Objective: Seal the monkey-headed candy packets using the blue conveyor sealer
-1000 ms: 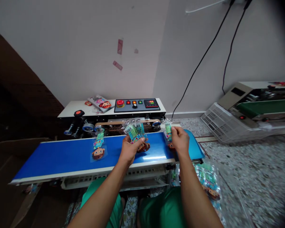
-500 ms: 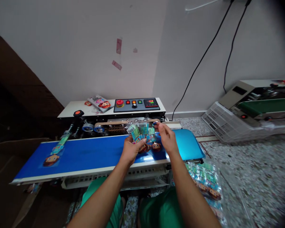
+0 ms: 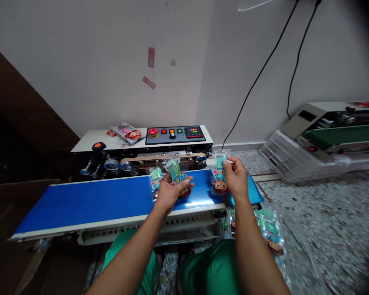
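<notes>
My left hand (image 3: 171, 190) is closed on clear plastic packets (image 3: 174, 168) with green barcode labels and brown-haired cartoon heads, held over the blue conveyor belt (image 3: 110, 197). How many it grips, I cannot tell. Just left of those, another packet (image 3: 155, 178) is at the belt, partly hidden by that hand. Farther right, my right hand (image 3: 236, 177) pinches the right edge of a single packet (image 3: 220, 174). This one is upright, label at the top and cartoon head at the bottom, near the right part of the belt and in front of the sealing machine's drive band (image 3: 160, 160).
The machine's control panel (image 3: 175, 135) has a red stop button and a lit display. A printed packet (image 3: 127, 133) lies on its top. Below right sits a pile of filled packets (image 3: 272, 229). A white crate (image 3: 290, 157) and a second machine with a green belt (image 3: 335, 138) stand farther right.
My right hand has moved right, parting one packet from the bunch in my left hand. The packet at the belt's left end has gone from view. Another packet now shows left of my left hand.
</notes>
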The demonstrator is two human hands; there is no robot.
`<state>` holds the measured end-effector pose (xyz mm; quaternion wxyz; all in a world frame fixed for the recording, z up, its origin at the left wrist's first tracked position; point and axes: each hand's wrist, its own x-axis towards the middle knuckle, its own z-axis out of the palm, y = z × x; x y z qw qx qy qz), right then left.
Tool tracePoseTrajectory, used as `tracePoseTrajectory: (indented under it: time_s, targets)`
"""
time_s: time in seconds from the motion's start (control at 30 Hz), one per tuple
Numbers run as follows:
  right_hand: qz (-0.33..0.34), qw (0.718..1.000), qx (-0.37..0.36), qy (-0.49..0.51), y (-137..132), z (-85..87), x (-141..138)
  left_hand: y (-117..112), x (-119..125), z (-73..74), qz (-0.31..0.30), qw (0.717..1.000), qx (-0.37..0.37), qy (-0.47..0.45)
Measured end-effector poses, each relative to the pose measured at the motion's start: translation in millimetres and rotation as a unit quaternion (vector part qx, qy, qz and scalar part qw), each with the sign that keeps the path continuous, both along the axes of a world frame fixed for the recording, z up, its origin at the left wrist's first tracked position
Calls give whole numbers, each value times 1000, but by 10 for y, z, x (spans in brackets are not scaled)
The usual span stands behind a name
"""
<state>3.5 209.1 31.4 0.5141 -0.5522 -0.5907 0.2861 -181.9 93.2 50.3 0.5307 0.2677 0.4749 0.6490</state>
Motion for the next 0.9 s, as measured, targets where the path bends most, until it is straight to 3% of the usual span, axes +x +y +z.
tracePoseTrajectory:
  time_s: [0.1,0.23,0.43,0.5,0.57,0.63,0.7,0.77,0.9]
  targets:
    - [-4,992,-28,-125,106,-133,86,-2,-1,-5,3,1000,6,14]
    - [21,977,-46,-209,200,-220,10,-12,-6,-19,-13,1000,-19,21]
    - [95,963,-36,-251,204,-139,-230,-12,-3,-38,-28,998,-46,15]
    - [96,975,3,-201,104,-38,-300,-1,-1,-42,-21,999,-42,27]
    - [150,985,9,-88,-54,76,-379,12,4,-47,-14,999,-34,32]
    - [261,964,-28,35,-236,165,-475,20,14,-51,-12,999,-32,25]
    - [323,939,-47,113,-386,203,-569,19,25,-48,-18,999,-36,17]
    - [293,941,-21,170,-459,204,-622,13,29,-39,-33,999,-32,16]
    - [132,967,54,210,-374,197,-487,0,11,-23,-36,999,-35,10]
